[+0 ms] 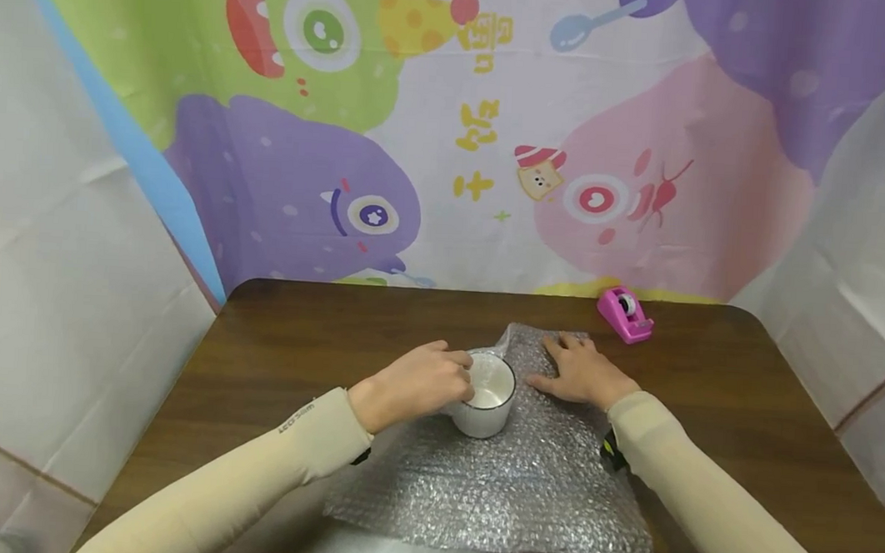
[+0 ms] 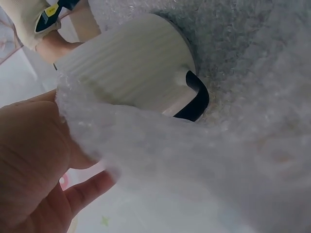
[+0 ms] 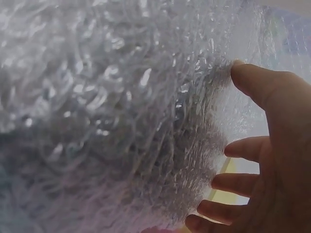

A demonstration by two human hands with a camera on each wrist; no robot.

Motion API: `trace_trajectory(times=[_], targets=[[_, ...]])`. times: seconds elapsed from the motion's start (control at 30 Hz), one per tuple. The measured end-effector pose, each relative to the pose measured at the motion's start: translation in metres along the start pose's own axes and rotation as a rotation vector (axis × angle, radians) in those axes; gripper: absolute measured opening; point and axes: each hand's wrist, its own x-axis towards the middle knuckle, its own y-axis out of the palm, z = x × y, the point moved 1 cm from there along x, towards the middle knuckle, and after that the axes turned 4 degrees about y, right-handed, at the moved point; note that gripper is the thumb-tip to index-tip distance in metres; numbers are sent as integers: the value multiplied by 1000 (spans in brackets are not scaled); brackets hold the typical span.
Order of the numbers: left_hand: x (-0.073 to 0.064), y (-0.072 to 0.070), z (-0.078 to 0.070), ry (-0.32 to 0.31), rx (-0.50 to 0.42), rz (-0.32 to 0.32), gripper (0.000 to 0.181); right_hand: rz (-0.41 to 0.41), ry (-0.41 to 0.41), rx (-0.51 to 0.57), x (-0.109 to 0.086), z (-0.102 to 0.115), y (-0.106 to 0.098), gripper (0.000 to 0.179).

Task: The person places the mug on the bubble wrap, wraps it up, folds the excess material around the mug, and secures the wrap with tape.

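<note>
Left hand: (image 1: 425,384) curled in at the mug's near rim, pinching a fold of wrap there; I can't quite make out its fingertips.
White mug: (image 1: 483,419) just right of that hand, on the wrap, mouth up; its dark handle (image 2: 197,99) shows only from the left wrist, partly veiled by plastic.
Bubble wrap: (image 1: 506,489) spread across the tabletop (image 1: 312,320), under the mug and both hands.
Right hand: (image 1: 580,374) fingers splayed wide on the wrap, beside the mug.
Pink tape dispenser: (image 1: 625,315) beyond, far right.
</note>
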Motion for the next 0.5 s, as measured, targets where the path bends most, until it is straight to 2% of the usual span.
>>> trace_trajectory(times=[0.2,0.5], targets=[[0,0,-1,4,18,-12,16,-35,-30,11,-5,-2,3,88],[-3,4,-1,23,45,-54,21,-147,-117,-5,-19,2,8,66]])
